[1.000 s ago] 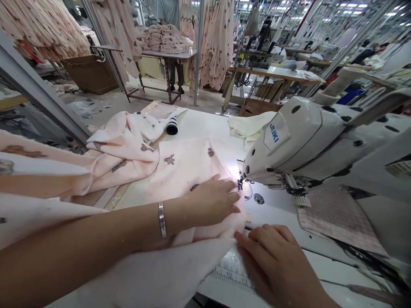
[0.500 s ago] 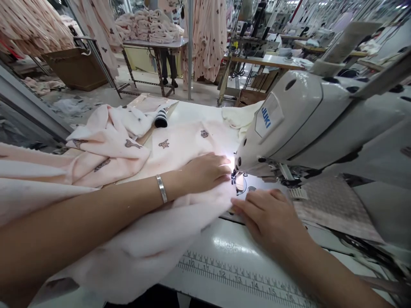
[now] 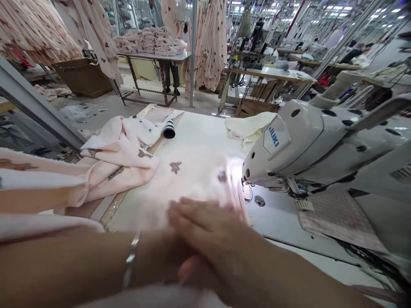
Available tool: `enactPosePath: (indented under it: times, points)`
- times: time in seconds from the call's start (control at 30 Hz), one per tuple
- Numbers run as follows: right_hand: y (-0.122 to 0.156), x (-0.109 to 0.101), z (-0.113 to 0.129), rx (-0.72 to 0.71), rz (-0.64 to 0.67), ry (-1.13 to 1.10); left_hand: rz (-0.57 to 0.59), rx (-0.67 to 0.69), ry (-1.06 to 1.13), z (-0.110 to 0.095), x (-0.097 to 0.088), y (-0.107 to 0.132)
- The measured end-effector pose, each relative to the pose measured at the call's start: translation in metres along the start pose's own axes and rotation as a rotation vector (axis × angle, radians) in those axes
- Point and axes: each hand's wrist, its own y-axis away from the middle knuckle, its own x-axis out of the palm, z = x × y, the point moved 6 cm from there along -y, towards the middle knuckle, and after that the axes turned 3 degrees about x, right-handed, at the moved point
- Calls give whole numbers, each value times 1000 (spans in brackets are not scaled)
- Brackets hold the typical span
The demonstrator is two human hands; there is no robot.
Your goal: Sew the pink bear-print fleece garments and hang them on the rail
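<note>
Pale pink fabric (image 3: 189, 184) printed with small brown animal shapes lies spread on the white sewing table (image 3: 205, 128), its right side reaching the presser foot (image 3: 245, 184). At bottom centre, the left hand (image 3: 189, 273), with a silver bangle (image 3: 130, 261) at the wrist, and the right hand (image 3: 205, 226) overlap, both motion-blurred. The right hand's fingers lie nearly flat, pointing left at the fabric's near part; whether either hand grips cannot be told. A bunched fold of the fabric (image 3: 122, 162) sits left, a striped black-and-white roll (image 3: 169, 129) beyond it. The Juki sewing machine (image 3: 282, 141) fills the right. Stacked pink garments (image 3: 150, 42) and hanging garments (image 3: 208, 47) stand far off.
</note>
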Motion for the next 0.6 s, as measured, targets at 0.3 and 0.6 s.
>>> enactPosePath:
  times: [0.3, 0.6]
  points:
    - [-125, 41, -103, 283, 105, 143, -184, -142, 312, -10, -40, 69]
    - [62, 31, -53, 149, 68, 375, 126, -28, -174, 77, -61, 120]
